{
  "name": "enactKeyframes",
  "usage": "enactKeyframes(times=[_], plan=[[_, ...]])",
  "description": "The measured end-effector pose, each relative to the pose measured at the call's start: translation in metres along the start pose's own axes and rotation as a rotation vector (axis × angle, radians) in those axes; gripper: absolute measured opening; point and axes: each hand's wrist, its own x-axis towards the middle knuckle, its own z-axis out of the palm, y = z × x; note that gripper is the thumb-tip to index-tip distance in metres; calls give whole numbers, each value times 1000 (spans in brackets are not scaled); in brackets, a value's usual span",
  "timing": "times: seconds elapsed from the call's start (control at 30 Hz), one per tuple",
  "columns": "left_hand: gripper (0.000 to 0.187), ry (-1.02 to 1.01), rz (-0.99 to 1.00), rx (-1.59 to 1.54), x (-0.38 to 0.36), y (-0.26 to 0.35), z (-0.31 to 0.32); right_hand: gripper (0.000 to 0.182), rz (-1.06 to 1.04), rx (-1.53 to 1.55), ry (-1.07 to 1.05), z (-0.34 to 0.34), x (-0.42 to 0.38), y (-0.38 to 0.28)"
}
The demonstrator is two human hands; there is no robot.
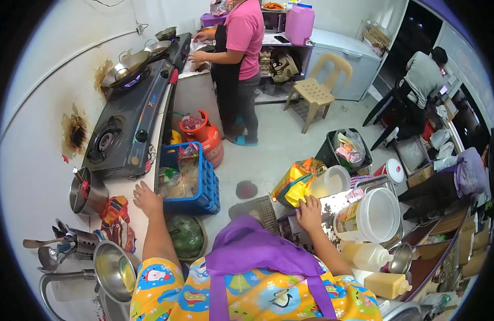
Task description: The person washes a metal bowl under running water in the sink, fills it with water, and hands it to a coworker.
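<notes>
My left hand (147,199) rests on the edge of the pale counter (141,227), fingers spread, holding nothing. Beside it on the counter lies a red and orange patterned cloth (117,222), and a blue crate (207,187) with bagged items stands below to its right. On the other side, my right hand (310,214) is flat at the left edge of a worn white tabletop (328,206), also with nothing in it. A large clear plastic tub (379,215) stands to its right, and a yellow bag (294,184) is just beyond the fingertips.
A gas stove (132,123) with a pan (126,67) runs along the left wall. A person in a pink shirt (247,37) works past it. An orange gas cylinder (209,139), a beige chair (322,85) and a black bin (343,167) stand on the floor. Two other people are at right.
</notes>
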Motion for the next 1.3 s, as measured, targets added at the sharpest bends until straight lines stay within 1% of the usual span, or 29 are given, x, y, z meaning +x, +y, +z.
enactKeyframes(times=[0.07, 0.27, 0.37, 0.6, 0.83, 0.97, 1.07, 1.27, 1.3], plan=[[86, 24, 6, -17, 1, 0, 3, 42, 10, 10, 6, -1, 1, -1], [86, -16, 1, 5, 0, 2, -5, 42, 4, 25, 8, 1, 1, 0], [85, 8, 6, 2, 1, -1, 2, 38, -6, 17, -4, -2, 3, -3], [87, -9, -10, 6, 2, 1, 0, 36, -14, 20, -18, 0, 3, -1], [88, 51, 18, 8, 2, -2, 7, 33, -15, 5, -24, -1, 4, -2], [87, 22, 12, 22, 2, 0, 2, 33, -1, -9, -47, -5, 6, -5], [86, 11, 0, 11, 4, -1, 5, 32, -14, 0, -27, -5, 5, -6], [86, -19, 3, -15, 3, -3, 1, 43, 8, 41, -35, 2, 0, 1], [86, -16, 4, -44, 3, -4, 2, 50, 16, 35, -29, 5, -3, 4]])
